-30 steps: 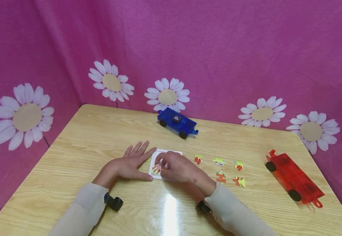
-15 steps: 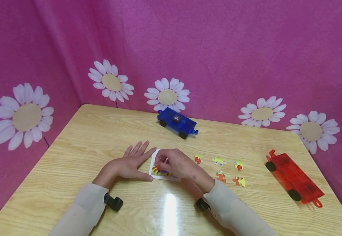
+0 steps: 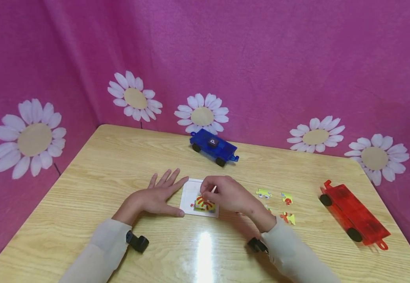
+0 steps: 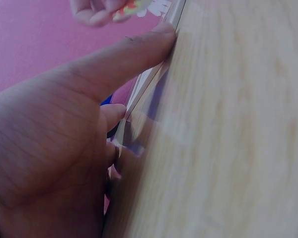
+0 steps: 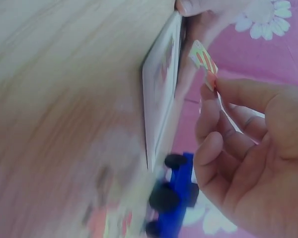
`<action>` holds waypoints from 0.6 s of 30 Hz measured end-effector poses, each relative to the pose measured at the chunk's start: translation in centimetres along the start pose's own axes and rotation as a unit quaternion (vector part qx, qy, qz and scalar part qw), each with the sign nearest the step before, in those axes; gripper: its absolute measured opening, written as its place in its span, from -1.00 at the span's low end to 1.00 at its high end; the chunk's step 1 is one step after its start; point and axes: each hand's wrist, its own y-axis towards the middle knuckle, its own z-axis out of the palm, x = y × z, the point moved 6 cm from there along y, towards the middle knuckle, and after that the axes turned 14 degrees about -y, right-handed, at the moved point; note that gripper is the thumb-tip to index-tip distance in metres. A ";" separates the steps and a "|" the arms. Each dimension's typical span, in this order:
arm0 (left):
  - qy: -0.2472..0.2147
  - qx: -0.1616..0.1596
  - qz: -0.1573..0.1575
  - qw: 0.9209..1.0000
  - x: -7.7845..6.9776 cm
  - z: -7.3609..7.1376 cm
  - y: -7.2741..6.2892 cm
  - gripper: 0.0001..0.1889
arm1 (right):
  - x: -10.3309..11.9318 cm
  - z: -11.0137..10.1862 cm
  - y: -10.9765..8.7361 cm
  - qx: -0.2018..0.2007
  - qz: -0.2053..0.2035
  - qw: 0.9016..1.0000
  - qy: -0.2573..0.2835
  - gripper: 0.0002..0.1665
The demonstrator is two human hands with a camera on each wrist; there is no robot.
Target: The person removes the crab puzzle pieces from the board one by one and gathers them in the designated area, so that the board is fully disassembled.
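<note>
A white-bordered puzzle tray [image 3: 189, 188] lies on the table in the head view. My left hand [image 3: 159, 200] rests with fingers spread at its left side, thumb and index finger right at the edge; the left wrist view shows the thumb [image 4: 134, 57] along that edge. My right hand [image 3: 228, 192] pinches a yellow puzzle piece with red stripes [image 3: 205, 203] over the tray's lower right part. In the right wrist view, thumb and index finger hold this puzzle piece [image 5: 205, 63] by one end, raised off the tray [image 5: 161, 94].
To the right lie several loose puzzle pieces [image 3: 263, 193], some partly hidden by my right forearm. A blue toy car base [image 3: 213, 145] stands behind the tray, a red one [image 3: 355, 214] at the far right. A pink flowered cloth [image 3: 254, 70] hangs behind the wooden table [image 3: 120, 157].
My right hand has shifted right with the striped puzzle piece, uncovering the tray's left part. It now covers the nearest loose piece. My left hand stays in place.
</note>
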 end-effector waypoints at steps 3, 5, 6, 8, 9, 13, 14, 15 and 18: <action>0.000 -0.002 -0.001 1.000 0.0 0.0 0.0 0.13 | -0.9 -0.6 -1.2 0.008 0.008 1.000 0.007 -0.92; 0.001 -0.004 0.000 1.000 0.0 0.0 0.0 0.13 | -1.5 -1.0 -2.2 0.012 0.010 1.000 0.009 -0.91; 0.002 -0.004 0.000 1.000 0.0 0.0 0.0 0.13 | -1.7 -1.2 -2.7 0.014 0.010 1.000 0.011 -0.90; 0.004 -0.004 0.001 1.000 0.0 -0.1 0.0 0.13 | -2.3 -1.4 -3.7 0.017 0.011 1.000 0.008 -0.88; 0.004 -0.004 0.001 1.000 0.0 -0.1 -0.1 0.13 | -2.5 -1.5 -4.2 0.018 0.014 1.000 0.005 -0.87; 0.005 -0.002 0.000 1.000 0.0 -0.1 -0.1 0.13 | -3.3 -1.8 -6.2 0.030 0.018 0.999 -0.009 -0.85; 0.005 -0.001 0.000 1.000 0.0 -0.1 -0.1 0.13 | -3.5 -1.8 -6.6 0.034 0.018 0.999 -0.011 -0.85; 0.005 -0.001 0.000 1.000 0.0 -0.1 -0.1 0.13 | -3.6 -1.8 -7.0 0.037 0.019 0.999 -0.013 -0.86; 0.005 0.000 -0.001 1.000 0.0 -0.1 0.0 0.13 | -4.0 -1.7 -7.9 0.051 0.014 0.998 -0.014 -0.86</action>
